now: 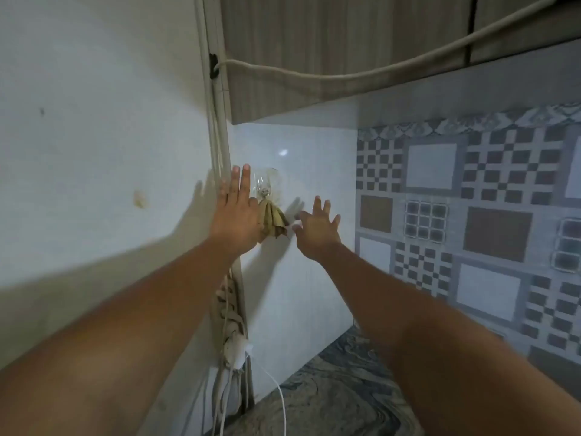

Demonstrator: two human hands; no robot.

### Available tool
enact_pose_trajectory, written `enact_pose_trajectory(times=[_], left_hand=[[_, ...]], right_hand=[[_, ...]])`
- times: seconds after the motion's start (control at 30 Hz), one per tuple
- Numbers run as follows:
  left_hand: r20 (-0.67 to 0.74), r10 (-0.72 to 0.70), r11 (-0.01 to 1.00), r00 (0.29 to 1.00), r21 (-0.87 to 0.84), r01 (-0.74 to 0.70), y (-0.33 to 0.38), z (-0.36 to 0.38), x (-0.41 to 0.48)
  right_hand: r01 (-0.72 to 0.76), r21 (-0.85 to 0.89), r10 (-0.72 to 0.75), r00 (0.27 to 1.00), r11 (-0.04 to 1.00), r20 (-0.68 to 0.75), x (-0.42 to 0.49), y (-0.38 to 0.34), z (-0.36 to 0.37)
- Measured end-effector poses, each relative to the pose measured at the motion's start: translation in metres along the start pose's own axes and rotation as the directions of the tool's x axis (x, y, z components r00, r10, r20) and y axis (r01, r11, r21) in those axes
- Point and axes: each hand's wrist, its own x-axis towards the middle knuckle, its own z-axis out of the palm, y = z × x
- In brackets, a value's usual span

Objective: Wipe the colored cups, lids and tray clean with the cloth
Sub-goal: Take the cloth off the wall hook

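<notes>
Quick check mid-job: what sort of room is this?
Most likely a home kitchen corner: patterned wall tiles, an overhead cupboard and a marbled countertop below. The cloth hangs from a clear hook on the white wall.

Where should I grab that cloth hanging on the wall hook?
I'd pinch the bunched top of the cloth, just under the clear hook, coming from the right with the right hand. It hangs gathered there and fans out below; the left hand hides its left side.
</notes>
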Motion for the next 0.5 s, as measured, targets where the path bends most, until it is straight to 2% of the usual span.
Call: enact_pose_trajectory(times=[0.07,0.2,0.3,0.5], left_hand=[[-0.001,0.011,0.998,1.0,0.059,-0.011,-0.003,0.003,0.007],[0.021,0.07,0.995,0.997,0.066,-0.071,-0.008,0.013,0.015],[-0.003,0.093,0.993,0.996,0.066,-0.093,-0.013,0.018,0.018],[-0.145,0.137,0.99,0.98,0.056,-0.13,-0.036,0.021,0.028]], right_hand=[[-0.027,0.059,0.026,1.0,0.998,0.015,0.014,-0.002,0.006],[-0.087,0.206,0.081,0.996,0.975,0.036,0.04,-0.004,0.023],[-0.066,0.309,0.086,0.995,0.949,-0.049,0.046,-0.005,0.024],[-0.077,0.455,0.164,0.974,0.887,-0.156,0.058,-0.008,-0.005]])
